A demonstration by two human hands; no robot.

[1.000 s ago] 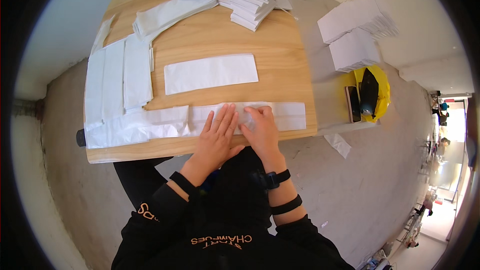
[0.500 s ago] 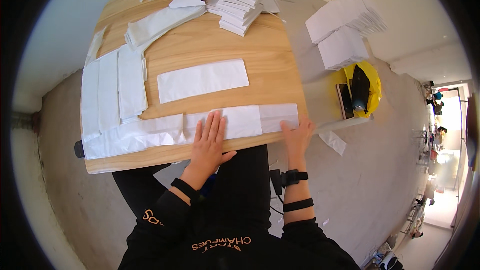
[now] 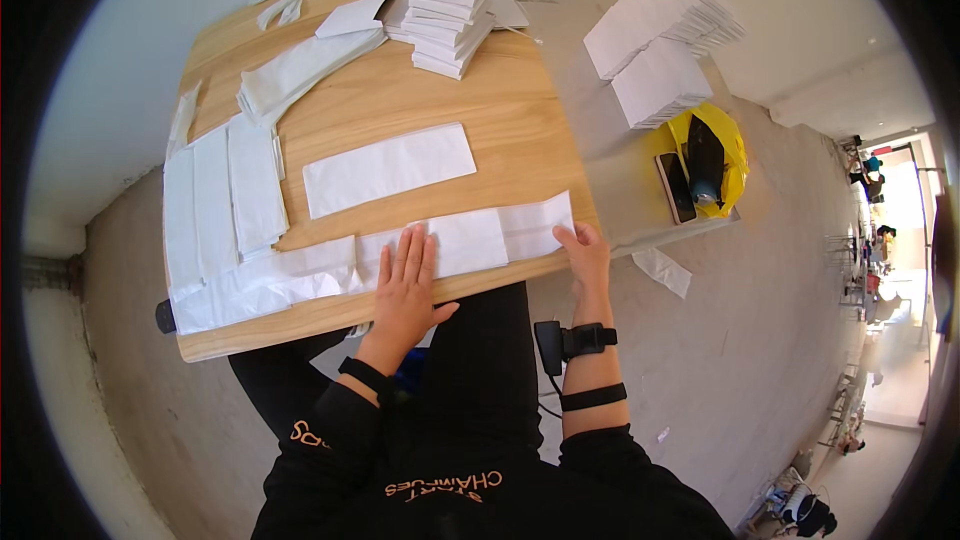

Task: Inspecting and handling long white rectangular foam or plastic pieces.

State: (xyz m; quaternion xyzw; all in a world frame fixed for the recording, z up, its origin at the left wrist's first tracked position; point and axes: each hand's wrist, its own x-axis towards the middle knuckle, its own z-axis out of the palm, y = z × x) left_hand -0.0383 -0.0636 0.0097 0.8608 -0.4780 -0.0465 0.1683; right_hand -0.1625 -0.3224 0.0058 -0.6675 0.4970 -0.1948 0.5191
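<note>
A long, flat white sheet (image 3: 475, 240), folded or overlapped in sections, runs along the near edge of the wooden table. My left hand (image 3: 405, 285) lies flat on its middle, fingers stretched out. At its right end my right hand (image 3: 588, 252) pinches the corner between thumb and fingers, and that end looks slightly raised. Glossy, creased white film (image 3: 260, 285) continues the row to the left. Just beyond the sheet, a separate white strip (image 3: 390, 170) lies flat on the table (image 3: 450, 105).
Overlapping white strips (image 3: 215, 195) cover the table's left side, with more strips (image 3: 310, 65) behind. White flat boxes (image 3: 450, 25) are piled at the back. Rightward on a lower surface stand white stacks (image 3: 660, 80), a phone (image 3: 675, 187) and a yellow bag (image 3: 735, 160) holding a dark bottle.
My right hand has gone from resting at the sheet's right end to pinching its corner, and that end has come up a little. My left hand stays flat. The whole view has shifted slightly.
</note>
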